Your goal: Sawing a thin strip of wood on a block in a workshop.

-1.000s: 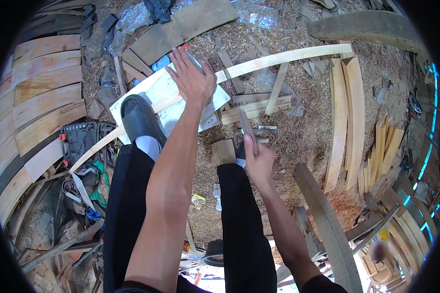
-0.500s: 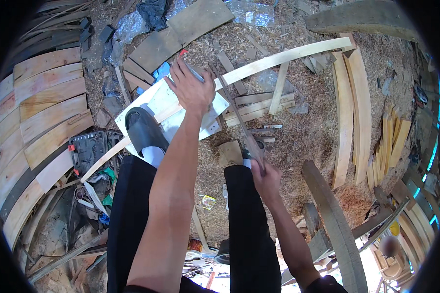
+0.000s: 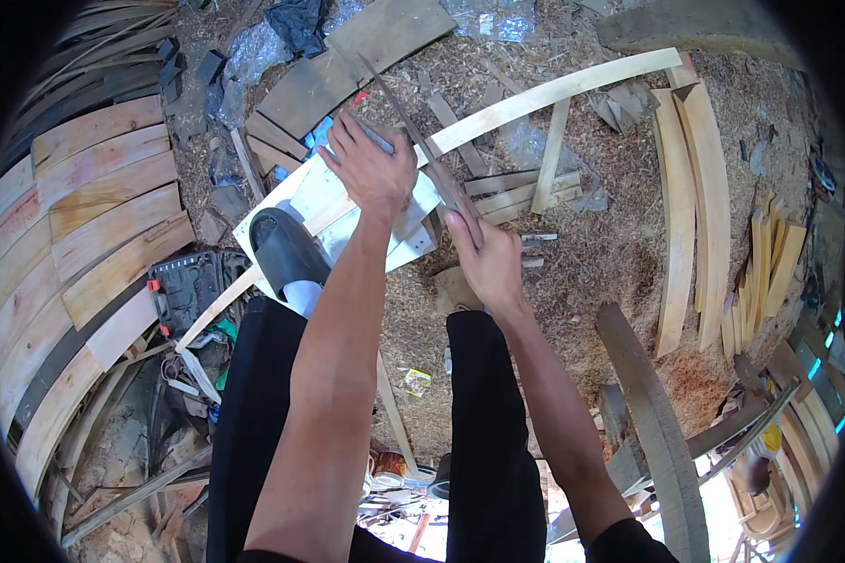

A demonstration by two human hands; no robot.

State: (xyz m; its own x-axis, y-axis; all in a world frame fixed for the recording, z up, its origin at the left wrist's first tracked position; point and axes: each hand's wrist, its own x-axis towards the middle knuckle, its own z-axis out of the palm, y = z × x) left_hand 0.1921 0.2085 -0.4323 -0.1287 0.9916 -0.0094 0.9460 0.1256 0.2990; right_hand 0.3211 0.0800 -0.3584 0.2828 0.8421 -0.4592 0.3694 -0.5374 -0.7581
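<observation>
My right hand is closed around the handle end of a handsaw, whose long thin blade points up and to the left. The blade crosses a long pale wooden strip, just right of my left hand. That left hand presses down on the strip, fingers bent over it, beside a grey-blue flat-edged piece partly hidden under them. Beneath the strip lies a white board. My left foot in a dark slipper stands on the strip and board.
Stacked planks line the left side, near an open black tool case. Long boards and short sticks lie at right. A curved timber rises at lower right; a person is partly visible beyond it.
My right hand has pushed the saw forward, up and to the left, so more blade extends past the strip. My left hand keeps its place on the strip. The view has shifted slightly.
</observation>
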